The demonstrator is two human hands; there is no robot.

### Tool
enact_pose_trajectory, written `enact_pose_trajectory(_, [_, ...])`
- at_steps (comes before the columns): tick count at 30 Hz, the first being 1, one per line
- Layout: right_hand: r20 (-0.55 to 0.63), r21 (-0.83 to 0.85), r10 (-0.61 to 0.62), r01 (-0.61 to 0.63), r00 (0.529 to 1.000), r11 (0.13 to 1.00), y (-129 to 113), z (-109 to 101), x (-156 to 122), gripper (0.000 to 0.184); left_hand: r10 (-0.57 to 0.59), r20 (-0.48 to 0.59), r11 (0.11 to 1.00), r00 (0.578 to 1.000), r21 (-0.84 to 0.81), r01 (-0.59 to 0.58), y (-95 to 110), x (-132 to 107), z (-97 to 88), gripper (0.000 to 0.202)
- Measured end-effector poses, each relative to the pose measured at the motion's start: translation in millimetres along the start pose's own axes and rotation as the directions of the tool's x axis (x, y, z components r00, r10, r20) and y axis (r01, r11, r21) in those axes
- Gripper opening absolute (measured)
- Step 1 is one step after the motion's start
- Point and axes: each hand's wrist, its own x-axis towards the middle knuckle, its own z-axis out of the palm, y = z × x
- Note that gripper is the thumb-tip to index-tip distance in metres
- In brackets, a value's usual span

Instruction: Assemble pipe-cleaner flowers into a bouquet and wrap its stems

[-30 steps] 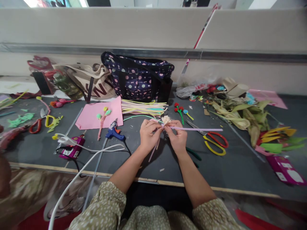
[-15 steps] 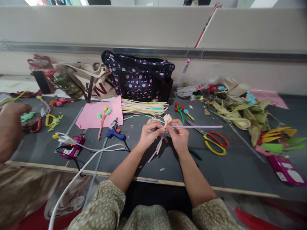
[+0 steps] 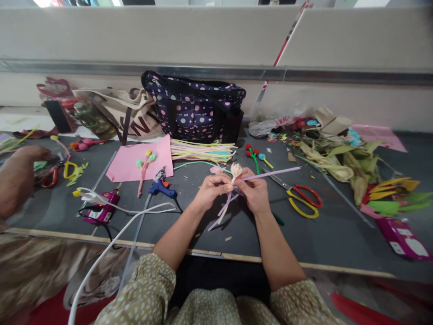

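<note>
Both my hands meet over the middle of the dark table (image 3: 324, 243). My left hand (image 3: 211, 190) pinches the stem of a small cream paper flower (image 3: 235, 170), just under its head. My right hand (image 3: 254, 193) is closed on a lilac pipe cleaner (image 3: 270, 174) that sticks out to the right and wraps the stem. Loose lilac and pink ends (image 3: 221, 212) hang below my fingers.
Red-and-yellow scissors (image 3: 302, 198) lie right of my hands, a blue glue gun (image 3: 161, 185) and pink paper (image 3: 140, 162) to the left. A dotted bag (image 3: 196, 110) and pastel strips (image 3: 201, 151) sit behind. Dried leaves (image 3: 341, 162) pile at right. Another person's hand (image 3: 16, 178) is at far left.
The free end of the lilac pipe cleaner has tilted upward and shortened as my right hand turned it round the stem. The other person's hand came into view at the left.
</note>
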Motion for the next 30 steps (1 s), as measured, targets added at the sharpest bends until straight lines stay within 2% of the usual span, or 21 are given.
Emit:
enact_pose_trajectory(3, [0.010,0.044,0.016,-0.016,1.000,0.999,1.2,-0.1,-1.1,0.003,-0.088,0.051,0.992,0.995,-0.087,0.092,-3.5,0.4,-1.1,0.025])
enact_pose_trajectory(7, [-0.025,0.033,-0.010,0.010,1.000,0.999,3.7,0.5,-1.8,0.001,-0.104,0.053,0.990,0.993,-0.090,0.108,-5.5,1.6,0.9,0.025])
enact_pose_trajectory(10, [-0.101,-0.032,-0.066,0.063,0.993,0.998,5.4,0.7,-0.8,0.001,-0.040,-0.014,0.999,0.999,0.017,0.041,-2.2,1.5,5.1,0.024])
enact_pose_trajectory(12, [-0.159,-0.095,-0.103,0.088,0.982,0.992,5.6,0.9,0.0,0.002,0.102,-0.092,0.972,0.990,0.222,-0.080,1.8,0.6,7.9,0.023])
enact_pose_trajectory(14, [-0.206,-0.180,-0.131,0.094,0.970,0.979,4.5,1.7,0.3,0.003,0.317,-0.138,0.844,0.938,0.492,-0.213,5.7,-0.9,10.0,0.020])
enact_pose_trajectory(17, [-0.240,-0.310,-0.158,0.079,0.958,0.947,1.6,4.5,-0.9,0.007,0.565,-0.063,0.549,0.823,0.773,-0.317,7.8,-3.2,11.0,0.016])
enact_pose_trajectory(19, [-0.249,-0.371,-0.182,0.081,0.951,0.925,0.2,7.1,-2.4,0.009,0.622,0.025,0.378,0.783,0.866,-0.327,5.9,-4.4,10.4,0.013])
enact_pose_trajectory(22, [-0.236,-0.440,-0.241,0.118,0.941,0.890,0.5,10.8,-5.1,0.009,0.633,0.120,0.181,0.765,0.937,-0.297,0.8,-5.7,8.1,0.012])
enact_pose_trajectory(24, [-0.216,-0.468,-0.274,0.146,0.937,0.871,1.8,12.5,-6.6,0.008,0.638,0.147,0.110,0.756,0.954,-0.279,-1.6,-6.6,6.3,0.012])
enact_pose_trajectory(26, [-0.196,-0.483,-0.295,0.169,0.935,0.859,2.9,13.5,-7.6,0.007,0.646,0.152,0.090,0.748,0.958,-0.272,-2.3,-7.1,4.7,0.011])
enact_pose_trajectory(30, [-0.160,-0.486,-0.300,0.190,0.940,0.853,2.6,13.8,-7.8,0.006,0.652,0.118,0.153,0.749,0.947,-0.282,-0.8,-6.8,3.0,0.010])
